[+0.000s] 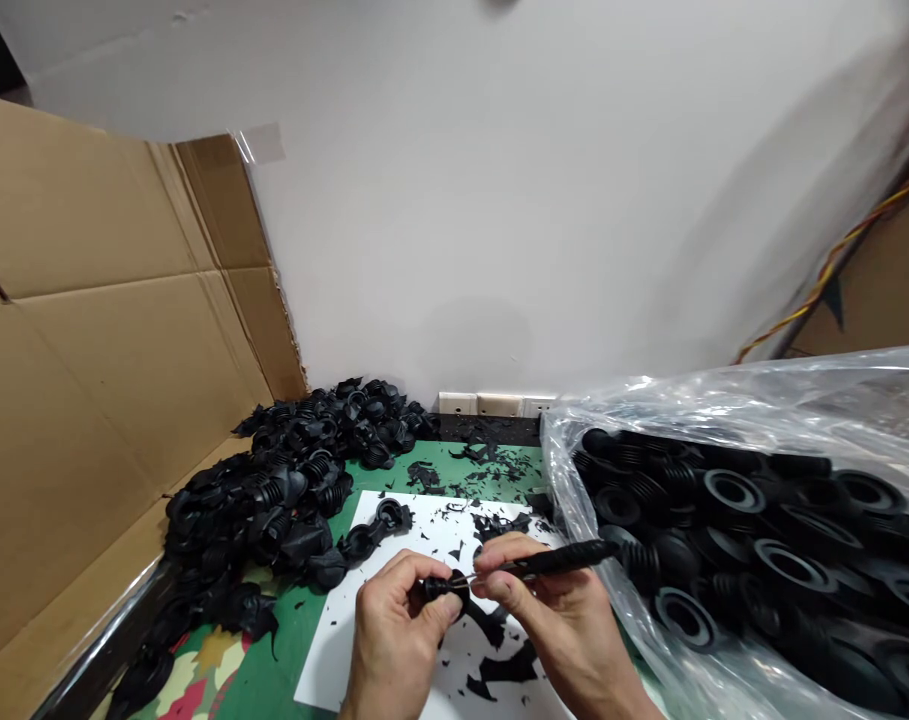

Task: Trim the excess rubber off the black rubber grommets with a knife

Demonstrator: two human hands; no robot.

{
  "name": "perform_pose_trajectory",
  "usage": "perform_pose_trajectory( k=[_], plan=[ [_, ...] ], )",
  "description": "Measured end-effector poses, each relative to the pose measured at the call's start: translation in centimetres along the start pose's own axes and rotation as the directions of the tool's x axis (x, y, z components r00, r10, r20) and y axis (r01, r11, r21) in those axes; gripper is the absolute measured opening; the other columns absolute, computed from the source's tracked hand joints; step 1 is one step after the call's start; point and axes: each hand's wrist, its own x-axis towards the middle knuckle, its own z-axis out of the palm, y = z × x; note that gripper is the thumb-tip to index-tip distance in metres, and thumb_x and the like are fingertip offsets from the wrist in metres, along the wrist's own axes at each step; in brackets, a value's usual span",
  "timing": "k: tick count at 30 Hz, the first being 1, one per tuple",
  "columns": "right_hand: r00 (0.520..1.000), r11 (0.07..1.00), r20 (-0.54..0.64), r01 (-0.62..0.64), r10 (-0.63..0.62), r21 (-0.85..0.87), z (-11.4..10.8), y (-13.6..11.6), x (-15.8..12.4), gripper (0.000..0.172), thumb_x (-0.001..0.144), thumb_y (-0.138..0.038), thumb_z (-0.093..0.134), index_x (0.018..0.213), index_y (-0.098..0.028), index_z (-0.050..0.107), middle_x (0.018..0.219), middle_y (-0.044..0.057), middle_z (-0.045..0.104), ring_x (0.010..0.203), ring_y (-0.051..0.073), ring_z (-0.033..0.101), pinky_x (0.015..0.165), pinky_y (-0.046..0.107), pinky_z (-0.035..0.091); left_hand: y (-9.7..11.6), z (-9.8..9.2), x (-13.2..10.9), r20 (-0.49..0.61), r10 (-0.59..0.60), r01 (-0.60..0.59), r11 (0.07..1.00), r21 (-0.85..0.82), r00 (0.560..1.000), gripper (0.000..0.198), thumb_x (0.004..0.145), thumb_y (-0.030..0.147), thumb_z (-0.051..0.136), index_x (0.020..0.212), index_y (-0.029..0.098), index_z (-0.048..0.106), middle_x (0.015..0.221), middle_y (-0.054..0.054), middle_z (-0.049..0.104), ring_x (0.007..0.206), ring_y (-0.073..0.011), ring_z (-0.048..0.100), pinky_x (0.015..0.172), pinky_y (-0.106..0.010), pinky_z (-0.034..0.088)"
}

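Observation:
Pinched between the thumb and fingers of my left hand [398, 630] is a small black rubber part [454, 588], round and ribbed like a bellows. My right hand [555, 615] is closed around a black-handled tool [566, 560], held like a pen. Its thin metal tip points left and meets the rubber part; the exact shape of the tip is too small to tell. Both hands are over a white sheet [326, 660], where black rubber scraps [506, 668] lie. Another black rubber piece [392, 515] rests at the sheet's far left corner.
A heap of black rubber pieces [274, 510] lies on the left, against a cardboard panel [109, 330]. On the right, a clear plastic bag [574, 490] holds many black ribbed parts [731, 490]. Shavings litter the green table [401, 470]. Behind stands a white wall with sockets [499, 404].

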Motion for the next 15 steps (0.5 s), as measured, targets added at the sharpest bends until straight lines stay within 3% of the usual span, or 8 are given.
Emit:
perform_pose_trajectory(
  k=[7,10,13,15],
  plan=[
    [1.000,1.000,0.017,0.013,-0.013,-0.010,0.2,0.3,-0.1,0.020,0.077,-0.037,0.067,0.077,-0.017,0.067,0.064,0.002,0.061,0.053,0.015,0.057,0.046,0.025,0.047,-0.1,0.0,0.0,0.022,0.011,-0.011,1.000,-0.005,1.000,0.007,0.064,0.013,0.064,0.068,0.018,0.068,0.065,0.001,0.059,0.057,-0.0139,0.051,0.050,-0.022,0.040],
    [0.985,0.974,0.030,0.174,-0.171,-0.145,0.4,0.0,-0.2,0.016,0.082,-0.032,0.062,0.075,-0.018,0.065,0.063,0.002,0.061,0.054,0.016,0.059,0.049,0.026,0.048,-0.2,0.1,0.0,0.023,0.049,-0.049,0.999,0.014,0.999,0.007,0.064,0.014,0.065,0.067,0.019,0.068,0.065,0.001,0.059,0.056,-0.0139,0.050,0.051,-0.022,0.040],
    [0.873,0.800,0.065,0.471,-0.483,-0.372,0.0,-0.2,0.1,0.009,0.084,-0.018,0.058,0.077,-0.019,0.064,0.068,0.004,0.063,0.058,0.016,0.060,0.052,0.025,0.049,-0.3,0.1,-0.3,0.047,0.102,-0.105,0.991,0.081,0.994,0.006,0.063,0.013,0.066,0.065,0.018,0.067,0.064,0.000,0.060,0.058,-0.0146,0.051,0.053,-0.023,0.040],
    [0.798,0.686,0.041,0.542,-0.602,-0.485,-0.8,-0.2,0.5,0.009,0.082,-0.013,0.058,0.078,-0.020,0.063,0.069,0.004,0.064,0.061,0.016,0.061,0.054,0.025,0.049,-0.3,0.1,-0.4,0.061,0.104,-0.109,0.989,0.099,0.993,0.007,0.063,0.013,0.065,0.065,0.018,0.067,0.065,0.000,0.060,0.058,-0.0145,0.051,0.053,-0.022,0.039]
  ],
)
